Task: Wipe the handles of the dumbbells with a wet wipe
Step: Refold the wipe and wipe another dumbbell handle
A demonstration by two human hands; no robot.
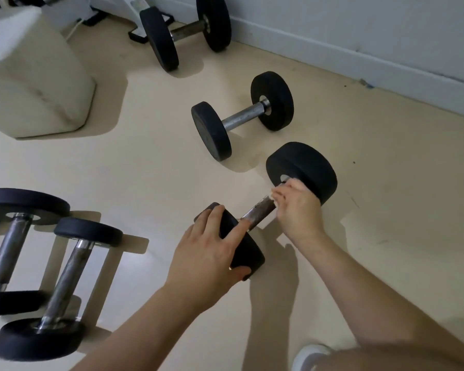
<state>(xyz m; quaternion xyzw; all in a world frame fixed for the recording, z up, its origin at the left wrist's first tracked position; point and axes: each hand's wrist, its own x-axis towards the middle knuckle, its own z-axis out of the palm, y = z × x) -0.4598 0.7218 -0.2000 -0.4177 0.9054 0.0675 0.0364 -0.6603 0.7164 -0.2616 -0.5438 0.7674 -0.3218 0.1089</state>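
Observation:
A black dumbbell (303, 170) with a steel handle (257, 210) lies on the floor in front of me. My left hand (209, 253) grips its near weight, fingers spread over the top and thumb under the near edge. My right hand (298, 207) is curled round the far end of the handle, close to the far weight. A bit of white wet wipe (277, 194) shows at its fingers; most of the wipe is hidden.
Another dumbbell (241, 117) lies just beyond, and a larger one (185, 30) near the wall. Two more dumbbells (62, 285) lie at the left. A cream padded block (38, 84) stands at the far left. My knee and a white shoe (311, 354) show at the bottom right.

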